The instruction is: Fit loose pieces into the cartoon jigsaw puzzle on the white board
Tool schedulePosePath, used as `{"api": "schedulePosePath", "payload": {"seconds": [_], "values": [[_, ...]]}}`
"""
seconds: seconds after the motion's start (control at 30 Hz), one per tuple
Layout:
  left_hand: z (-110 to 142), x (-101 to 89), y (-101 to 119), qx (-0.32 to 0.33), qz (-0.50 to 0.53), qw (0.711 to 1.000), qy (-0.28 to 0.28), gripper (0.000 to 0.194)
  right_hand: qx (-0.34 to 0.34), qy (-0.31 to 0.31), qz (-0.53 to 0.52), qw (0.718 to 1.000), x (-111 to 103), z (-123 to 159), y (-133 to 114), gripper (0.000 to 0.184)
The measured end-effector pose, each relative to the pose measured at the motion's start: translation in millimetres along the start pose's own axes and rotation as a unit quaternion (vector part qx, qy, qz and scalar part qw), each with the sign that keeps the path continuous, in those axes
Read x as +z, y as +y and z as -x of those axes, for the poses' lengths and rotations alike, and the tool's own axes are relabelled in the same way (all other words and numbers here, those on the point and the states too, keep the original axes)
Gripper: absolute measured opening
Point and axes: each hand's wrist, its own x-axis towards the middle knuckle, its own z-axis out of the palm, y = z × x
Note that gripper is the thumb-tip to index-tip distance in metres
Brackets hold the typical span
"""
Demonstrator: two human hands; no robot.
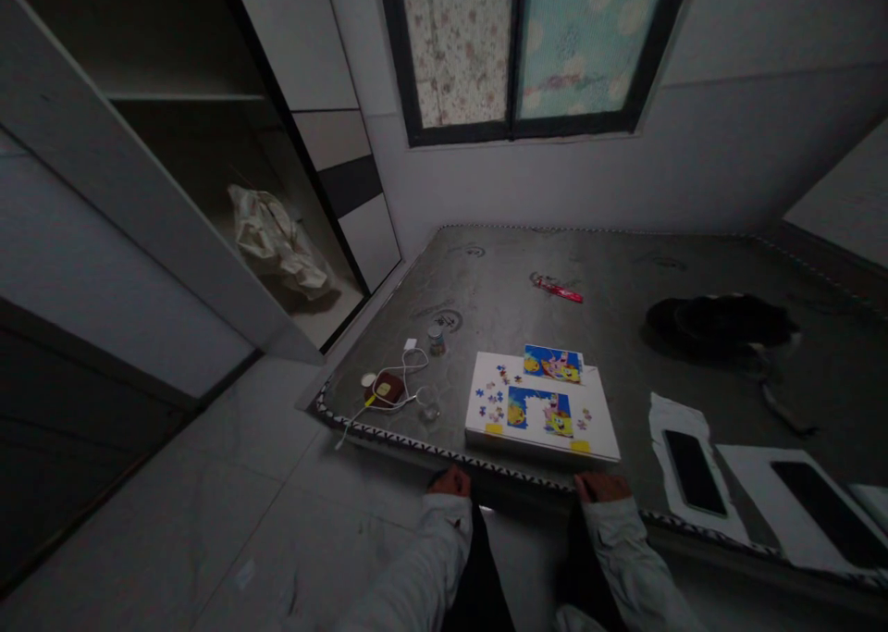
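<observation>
Low in the head view, my left hand (pixel 450 482) is curled closed by the mattress edge, above one dark trouser leg. My right hand (pixel 602 487), also curled with nothing visible in it, is beside the same edge further right. Just beyond both hands lies a white flat box (pixel 597 419). On it is a partly assembled cartoon jigsaw puzzle (pixel 517 408) with a gap in its middle. Loose puzzle pieces (pixel 491 398) are scattered left of it, and several more to its right. A matching picture card (pixel 553 364) rests at the box's far side. Neither hand touches the box.
Left of the box are a small jar (pixel 437 340), a clear round object (pixel 428 403), a white cable (pixel 414 365) and a brown item (pixel 388 389). Phones (pixel 695 471) lie on white sheets at right. A dark bag-like object (pixel 721 325) and red packet (pixel 559 288) lie farther back.
</observation>
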Motion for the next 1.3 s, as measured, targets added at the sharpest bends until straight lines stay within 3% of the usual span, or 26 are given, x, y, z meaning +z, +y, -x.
{"api": "schedulePosePath", "payload": {"seconds": [0.2,0.43,0.63,0.8,1.0,1.3], "values": [[-11.2,12.7,-7.8,-0.034,-0.010,0.999,-0.006,0.025,-0.055,0.019,0.008,0.998,-6.7,-3.3,8.1,0.041],[-17.5,17.3,-14.9,-0.044,-0.052,0.997,-0.025,0.025,0.020,0.008,-0.023,1.000,-20.0,-11.1,-14.1,0.038],[-14.2,10.0,-5.8,-0.040,-0.037,0.998,-0.003,0.026,0.020,0.001,-0.035,0.999,-33.4,-24.1,-23.5,0.037],[-15.1,9.0,-3.7,-0.057,-0.038,0.997,-0.023,0.024,0.018,-0.008,-0.043,0.999,-32.9,-19.1,-17.9,0.038],[-23.4,24.3,-13.5,-0.066,-0.080,0.994,-0.015,0.025,0.026,0.016,-0.057,0.998,-25.4,-9.5,-15.3,0.038],[-28.1,35.8,-17.3,-0.067,-0.082,0.994,-0.015,0.022,0.014,-0.003,-0.027,1.000,-30.9,-15.8,-12.5,0.037]]}}
